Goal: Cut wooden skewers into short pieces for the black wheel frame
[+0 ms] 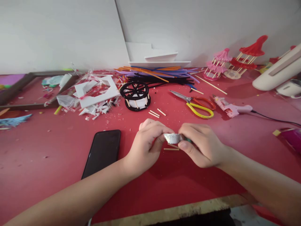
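Note:
A small silvery-white piece with a slanted left end sits between my two hands above the table. My left hand pinches its left end between thumb and fingers. On its other end my right hand is closed, with the thumb in front; a bit of green shows beside that thumb. My fingers cover much of the piece, so its kind cannot be made out. Just below lie short wooden sticks. Beyond my hands stands a round black-rimmed model with a spoked top, a white base and small wooden posts.
A black phone lies left of my left hand. Scissors and a pink glue gun are at right. White foam scraps, pipe cleaners and two small tiered models, one pink, one red, stand farther back.

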The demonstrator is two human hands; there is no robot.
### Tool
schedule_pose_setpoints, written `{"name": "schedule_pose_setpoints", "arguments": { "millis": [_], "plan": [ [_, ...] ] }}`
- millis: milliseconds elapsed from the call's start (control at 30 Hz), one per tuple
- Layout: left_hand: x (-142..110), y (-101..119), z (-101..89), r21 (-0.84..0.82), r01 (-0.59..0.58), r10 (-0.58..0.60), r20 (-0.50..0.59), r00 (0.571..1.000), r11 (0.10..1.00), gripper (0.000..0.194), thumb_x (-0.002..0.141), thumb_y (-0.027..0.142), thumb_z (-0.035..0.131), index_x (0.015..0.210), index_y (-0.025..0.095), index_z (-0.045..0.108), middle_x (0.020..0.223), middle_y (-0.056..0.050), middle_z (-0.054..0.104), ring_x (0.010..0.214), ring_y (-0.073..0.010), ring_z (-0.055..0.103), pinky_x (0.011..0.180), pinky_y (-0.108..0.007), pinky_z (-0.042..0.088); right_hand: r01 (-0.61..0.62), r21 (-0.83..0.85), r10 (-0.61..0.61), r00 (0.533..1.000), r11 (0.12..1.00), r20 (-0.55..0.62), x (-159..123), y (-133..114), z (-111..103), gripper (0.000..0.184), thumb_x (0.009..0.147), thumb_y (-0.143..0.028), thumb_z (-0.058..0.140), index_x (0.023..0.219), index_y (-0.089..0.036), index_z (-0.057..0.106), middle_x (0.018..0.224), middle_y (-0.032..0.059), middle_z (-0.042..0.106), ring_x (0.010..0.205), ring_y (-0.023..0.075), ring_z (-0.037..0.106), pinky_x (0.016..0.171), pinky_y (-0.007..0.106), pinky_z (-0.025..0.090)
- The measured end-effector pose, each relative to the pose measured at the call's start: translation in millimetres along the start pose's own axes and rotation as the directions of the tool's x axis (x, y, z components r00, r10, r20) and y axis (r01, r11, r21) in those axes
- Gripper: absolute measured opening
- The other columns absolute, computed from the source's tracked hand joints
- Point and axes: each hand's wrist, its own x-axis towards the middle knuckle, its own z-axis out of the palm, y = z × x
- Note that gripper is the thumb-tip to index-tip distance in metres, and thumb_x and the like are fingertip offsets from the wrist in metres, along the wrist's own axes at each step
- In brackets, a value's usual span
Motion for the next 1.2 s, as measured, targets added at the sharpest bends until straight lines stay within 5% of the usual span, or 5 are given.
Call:
{"name": "schedule_pose_setpoints", "arguments": {
  "millis": [700,833,1000,1200],
  "plan": [
    [0.1,0.2,0.9,-0.005,-0.021,0.021,0.069,0.997,1.000,0.022,0.086,0.004,0.046,0.083,0.020,0.061,0.077,-0.001,0.066,0.074,-0.0161,0.051,0.075,-0.032,0.038,0.004,-0.025,-0.003,0.999,1.000,0.051,1.1,-2.5,-2.3,0.025,0.092,-0.035,0.041,0.072,-0.020,0.039,0.063,-0.0028,0.043,0.053,0.0102,0.036,0.050,0.026,0.027],
    [-0.2,0.9,2.2,-0.038,-0.064,0.066,0.052,0.996,0.997,0.021,0.091,0.012,0.048,0.079,0.020,0.063,0.074,-0.001,0.065,0.073,-0.0152,0.052,0.075,-0.031,0.039,-0.039,-0.053,0.037,0.998,0.998,-0.050,1.6,6.9,-5.9,0.022,0.093,-0.034,0.042,0.078,-0.019,0.045,0.064,-0.0025,0.048,0.054,0.0097,0.042,0.051,0.024,0.032],
    [-0.5,-0.8,6.9,-0.181,0.155,-0.150,0.042,0.988,0.971,0.014,0.092,0.025,0.052,0.083,0.019,0.062,0.079,-0.003,0.067,0.074,-0.0151,0.058,0.070,-0.029,0.046,0.098,-0.140,-0.123,0.975,0.985,-0.185,0.2,12.5,-3.8,0.045,0.080,-0.052,0.064,0.105,-0.018,0.050,0.077,0.0012,0.064,0.058,0.0113,0.055,0.055,0.024,0.044],
    [2.5,-0.1,12.3,-0.612,0.401,-0.341,0.219,0.914,0.682,0.011,0.091,0.028,0.054,0.095,0.018,0.055,0.079,-0.003,0.067,0.070,-0.0128,0.066,0.060,-0.023,0.055,0.167,-0.200,-0.195,0.972,0.965,-0.133,-2.8,12.4,5.5,0.046,0.084,-0.035,0.064,0.123,-0.016,0.046,0.092,0.0073,0.069,0.078,0.0163,0.065,0.071,0.029,0.053]
  ]
}}
